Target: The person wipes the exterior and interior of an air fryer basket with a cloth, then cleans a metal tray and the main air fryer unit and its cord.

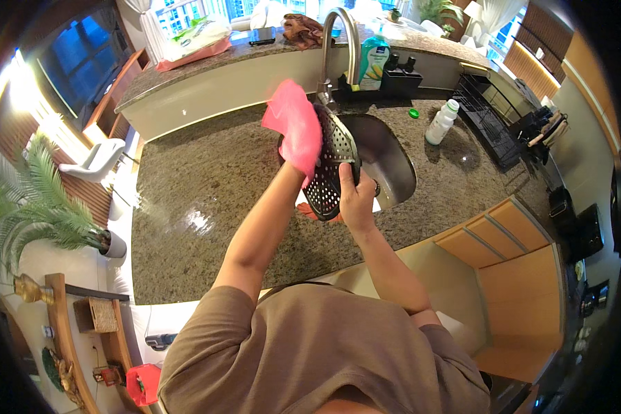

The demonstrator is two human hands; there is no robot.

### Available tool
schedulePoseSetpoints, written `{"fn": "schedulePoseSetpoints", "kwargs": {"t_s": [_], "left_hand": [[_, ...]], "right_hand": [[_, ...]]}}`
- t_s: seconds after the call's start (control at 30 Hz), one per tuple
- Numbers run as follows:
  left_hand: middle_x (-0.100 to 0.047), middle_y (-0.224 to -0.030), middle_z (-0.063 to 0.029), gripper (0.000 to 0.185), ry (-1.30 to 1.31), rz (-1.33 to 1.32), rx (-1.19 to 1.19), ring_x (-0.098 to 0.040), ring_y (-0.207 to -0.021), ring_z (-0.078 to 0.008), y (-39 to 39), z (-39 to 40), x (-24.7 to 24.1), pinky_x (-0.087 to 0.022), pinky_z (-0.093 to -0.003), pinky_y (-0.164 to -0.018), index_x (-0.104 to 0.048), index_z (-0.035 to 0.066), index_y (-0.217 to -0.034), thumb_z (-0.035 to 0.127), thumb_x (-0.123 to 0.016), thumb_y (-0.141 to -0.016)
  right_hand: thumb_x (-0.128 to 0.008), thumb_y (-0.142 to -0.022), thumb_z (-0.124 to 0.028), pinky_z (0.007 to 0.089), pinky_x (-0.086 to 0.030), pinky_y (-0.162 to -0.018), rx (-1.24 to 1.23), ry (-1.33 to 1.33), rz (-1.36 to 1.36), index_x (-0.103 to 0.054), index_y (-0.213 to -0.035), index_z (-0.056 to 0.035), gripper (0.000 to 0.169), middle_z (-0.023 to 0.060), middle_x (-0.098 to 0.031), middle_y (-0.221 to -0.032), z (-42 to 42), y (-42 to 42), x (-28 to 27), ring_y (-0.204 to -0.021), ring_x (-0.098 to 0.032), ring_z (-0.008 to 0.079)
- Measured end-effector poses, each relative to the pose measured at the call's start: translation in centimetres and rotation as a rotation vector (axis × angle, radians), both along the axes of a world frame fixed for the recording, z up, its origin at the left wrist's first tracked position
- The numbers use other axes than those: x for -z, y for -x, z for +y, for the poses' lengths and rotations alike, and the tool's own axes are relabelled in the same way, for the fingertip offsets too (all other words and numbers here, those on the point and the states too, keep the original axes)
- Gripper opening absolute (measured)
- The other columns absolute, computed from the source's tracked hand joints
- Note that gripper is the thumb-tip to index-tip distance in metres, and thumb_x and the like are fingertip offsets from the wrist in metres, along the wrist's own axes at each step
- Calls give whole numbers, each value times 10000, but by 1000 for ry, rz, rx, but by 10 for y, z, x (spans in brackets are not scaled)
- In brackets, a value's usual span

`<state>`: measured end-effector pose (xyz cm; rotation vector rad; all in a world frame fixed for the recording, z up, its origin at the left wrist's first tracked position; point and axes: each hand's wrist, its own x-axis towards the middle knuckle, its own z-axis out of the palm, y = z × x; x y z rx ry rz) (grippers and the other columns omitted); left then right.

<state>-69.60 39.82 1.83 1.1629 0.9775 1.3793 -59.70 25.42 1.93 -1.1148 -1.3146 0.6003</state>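
My right hand [358, 199] grips the dark rim of a black perforated metal tray [331, 178], its thumb lying over the near face. The tray is held tilted up on edge, over the left side of the sink [398, 171]. A pink cloth [295, 121] drapes over my left hand [295, 173], hiding the fingers, and lies against the tray's left side. Below the tray, a reddish-orange item [307, 210] and something white [300, 199] show only in part. The steel faucet [341, 26] arches just beyond the tray.
A white bottle [441, 124] stands right of the sink near a green cap [413, 113]. Behind are a dishwashing liquid bottle [374, 62] and a black caddy [401, 82]. A black dish rack [489, 116] is at right. The raised ledge holds a phone [262, 35] and brown cloth [302, 30].
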Motion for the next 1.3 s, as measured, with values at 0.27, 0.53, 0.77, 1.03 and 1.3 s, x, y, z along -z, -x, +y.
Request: {"fn": "schedulePoseSetpoints", "kwargs": {"t_s": [0.27, 0.53, 0.77, 1.03, 1.3], "left_hand": [[-508, -1139, -151, 308, -909, 933, -311, -429, -1131, -301, -27, -32, 44, -312, -385, -981, -506, 78, -1145, 248, -442, -897], [-503, -1207, -126, 417, -801, 800, -203, -394, -1177, -293, -35, -35, 27, -129, -484, -1050, -493, 88, -1218, 304, -453, -863], [-490, -1206, -190, 427, -543, 674, -204, -418, -1171, -331, 1, 23, 50, -265, -444, -1024, -503, 52, -1177, 318, -476, -844], [-484, -1251, -117, 459, -689, 951, -369, -292, -1278, -346, -42, -70, 86, -40, -542, -1075, -522, 113, -1186, 347, -515, -791], [-428, -1327, -96, 385, -644, 1073, -447, -236, -1308, -340, -46, -105, 4, -54, -594, -1051, -530, 155, -1171, 367, -427, -866]], "right_hand": [[-399, -959, -384, 253, -388, -640, -65, 39, 109, -558, -821, 21, 456, -11, -537, -730, 39, -20, 5, -688, -436, 87], [-391, -965, -352, 281, -384, -592, -102, 5, 203, -550, -817, 43, 452, 40, -544, -691, 49, -23, 6, -653, -441, 102], [-402, -969, -302, 225, -425, -781, 5, 23, 142, -588, -1012, 42, 393, 65, -611, -966, 16, -39, -1, -870, -533, 96], [-430, -964, -273, 220, -321, -574, 118, -152, 380, -555, -806, 6, 344, -57, -433, -697, 28, -36, -7, -648, -368, 49], [-423, -947, -386, 305, -413, -633, -102, 84, 273, -579, -851, 41, 464, 54, -575, -747, 29, -50, 6, -688, -491, 121]]}}
